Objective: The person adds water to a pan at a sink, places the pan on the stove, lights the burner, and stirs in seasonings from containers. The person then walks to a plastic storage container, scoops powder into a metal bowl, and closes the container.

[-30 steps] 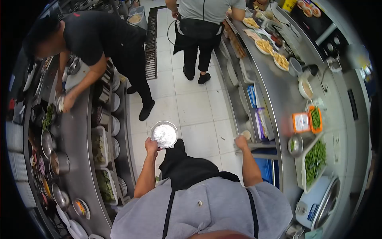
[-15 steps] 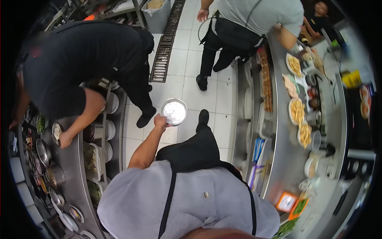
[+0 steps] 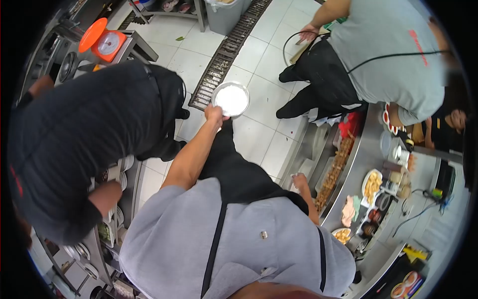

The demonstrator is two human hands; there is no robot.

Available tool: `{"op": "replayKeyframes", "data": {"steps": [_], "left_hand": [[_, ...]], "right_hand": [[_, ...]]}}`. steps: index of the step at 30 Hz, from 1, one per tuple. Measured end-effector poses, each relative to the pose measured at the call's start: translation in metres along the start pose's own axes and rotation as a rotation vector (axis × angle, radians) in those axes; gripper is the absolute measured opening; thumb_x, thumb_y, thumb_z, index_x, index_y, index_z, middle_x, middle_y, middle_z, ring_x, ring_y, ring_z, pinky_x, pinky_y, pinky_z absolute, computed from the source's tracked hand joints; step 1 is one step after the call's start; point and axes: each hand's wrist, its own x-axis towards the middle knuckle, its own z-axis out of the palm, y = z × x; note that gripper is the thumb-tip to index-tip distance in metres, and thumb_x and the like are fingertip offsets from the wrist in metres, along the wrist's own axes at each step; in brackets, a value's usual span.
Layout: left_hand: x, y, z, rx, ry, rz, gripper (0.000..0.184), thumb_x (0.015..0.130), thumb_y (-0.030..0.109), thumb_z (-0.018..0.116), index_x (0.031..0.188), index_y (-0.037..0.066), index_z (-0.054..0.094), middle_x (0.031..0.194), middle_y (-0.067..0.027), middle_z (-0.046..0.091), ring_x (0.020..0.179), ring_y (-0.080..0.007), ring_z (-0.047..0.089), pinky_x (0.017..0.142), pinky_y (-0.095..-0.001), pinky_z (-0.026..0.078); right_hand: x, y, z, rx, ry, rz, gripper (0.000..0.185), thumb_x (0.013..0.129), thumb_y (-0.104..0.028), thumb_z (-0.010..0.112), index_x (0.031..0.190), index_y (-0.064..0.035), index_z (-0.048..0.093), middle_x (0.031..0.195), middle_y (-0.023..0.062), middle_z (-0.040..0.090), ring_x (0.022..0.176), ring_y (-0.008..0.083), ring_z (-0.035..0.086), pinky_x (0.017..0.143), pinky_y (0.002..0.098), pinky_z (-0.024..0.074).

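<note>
A round metal bowl [image 3: 231,99] with bright white contents hangs over the floor in front of me, level in the air. My left hand [image 3: 215,115] grips its near rim, the arm stretched forward. Down at my right side, my right hand [image 3: 299,181] hangs beside the right-hand shelving, its fingers curled. Whether anything small is inside those fingers is hidden. Near it lies a long row of skewered food [image 3: 331,174] on the shelf.
A person in black [image 3: 94,144] bends over the left counter. Another person in grey [image 3: 393,50] leans on the right counter [image 3: 338,212]. A floor drain grate [image 3: 219,65], a grey bin [image 3: 223,19] and an orange scale [image 3: 108,45] are ahead.
I have moved forward along the aisle, past the bending person's side. The bowl stays in my left hand. My right hand, out of sight half a second ago, shows again.
</note>
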Motion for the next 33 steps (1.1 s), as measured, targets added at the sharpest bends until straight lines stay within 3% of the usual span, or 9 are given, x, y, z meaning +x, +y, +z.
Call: {"op": "replayKeyframes", "data": {"steps": [7,15,19,20,24,26,28,31,33], "left_hand": [[0.107,0.145,0.106,0.044,0.007,0.072,0.034,0.08,-0.003,0.043,0.108,0.0,0.061,0.095,-0.019,0.065,0.071,-0.0284,0.068,0.042,-0.0363,0.059],[0.247,0.311,0.251,0.153,-0.134,0.185,0.028,0.078,-0.005,0.044,0.1,-0.001,0.06,0.091,-0.0172,0.065,0.066,-0.0252,0.067,0.039,-0.0334,0.056],[0.335,0.395,0.341,0.283,-0.147,0.252,0.027,0.076,-0.006,0.046,0.1,-0.001,0.06,0.086,-0.0145,0.064,0.062,-0.0243,0.066,0.04,-0.0334,0.056],[0.344,0.413,0.356,0.309,-0.172,0.267,0.026,0.075,-0.006,0.048,0.099,-0.001,0.058,0.082,-0.0127,0.062,0.059,-0.0239,0.064,0.04,-0.0336,0.057],[0.425,0.473,0.422,0.452,-0.182,0.256,0.027,0.078,-0.004,0.046,0.101,-0.003,0.06,0.088,-0.016,0.065,0.063,-0.0247,0.066,0.041,-0.0356,0.057],[0.46,0.501,0.462,0.477,-0.211,0.241,0.027,0.078,-0.004,0.045,0.101,-0.002,0.06,0.088,-0.0159,0.065,0.065,-0.0248,0.066,0.042,-0.0356,0.057],[0.493,0.529,0.511,0.482,-0.272,0.233,0.027,0.079,-0.004,0.044,0.102,-0.002,0.059,0.088,-0.0158,0.065,0.066,-0.0249,0.066,0.042,-0.0356,0.057],[0.551,0.559,0.588,0.468,-0.297,0.173,0.032,0.079,-0.005,0.041,0.106,0.0,0.058,0.092,-0.0155,0.064,0.068,-0.0255,0.066,0.043,-0.0367,0.057],[0.602,0.571,0.637,0.463,-0.334,0.169,0.032,0.079,-0.005,0.042,0.106,-0.001,0.058,0.097,-0.0172,0.063,0.07,-0.0296,0.066,0.041,-0.0379,0.057]], "right_hand": [[0.123,-0.154,-0.082,-0.299,-0.055,-0.186,0.019,0.078,-0.021,0.061,0.078,-0.0016,0.063,0.066,0.0074,0.061,0.055,0.0202,0.054,0.052,0.0363,0.0444],[0.406,-0.649,-0.362,-0.386,-0.281,-0.305,0.018,0.078,-0.027,0.063,0.085,-0.0103,0.066,0.078,0.0015,0.064,0.069,0.015,0.054,0.06,0.0321,0.0453],[0.562,-0.812,-0.427,-0.423,-0.58,-0.275,0.019,0.078,-0.03,0.064,0.088,-0.0146,0.068,0.084,-0.0014,0.065,0.075,0.0123,0.054,0.065,0.03,0.0457],[0.572,-0.815,-0.41,-0.473,-0.524,-0.211,0.029,0.078,-0.041,0.063,0.096,-0.0192,0.068,0.088,-0.0018,0.064,0.072,0.0146,0.051,0.063,0.0357,0.0461],[0.556,-0.811,-0.392,-0.478,-0.669,-0.482,0.027,0.082,-0.033,0.062,0.104,-0.0169,0.068,0.102,-0.0021,0.067,0.098,0.0128,0.059,0.085,0.0372,0.0476],[0.576,-0.792,-0.384,-0.638,-0.561,-0.719,0.034,0.081,-0.011,0.056,0.114,-0.0153,0.064,0.107,0.0047,0.068,0.097,0.0183,0.062,0.084,0.0335,0.0492],[0.61,-0.74,-0.381,-0.713,-0.424,-0.722,0.03,0.081,-0.016,0.059,0.11,-0.0133,0.067,0.103,0.0109,0.068,0.095,0.0235,0.063,0.085,0.035,0.0482],[0.499,-0.784,-0.422,-0.366,-0.193,-0.041,0.03,0.079,-0.03,0.066,0.101,-0.0115,0.072,0.104,0.0085,0.069,0.093,0.02,0.062,0.086,0.0344,0.0462],[0.511,-0.731,-0.427,0.02,-0.065,-0.099,0.036,0.078,-0.034,0.066,0.095,-0.002,0.069,0.095,0.016,0.066,0.088,0.0231,0.059,0.08,0.037,0.0458]]}}
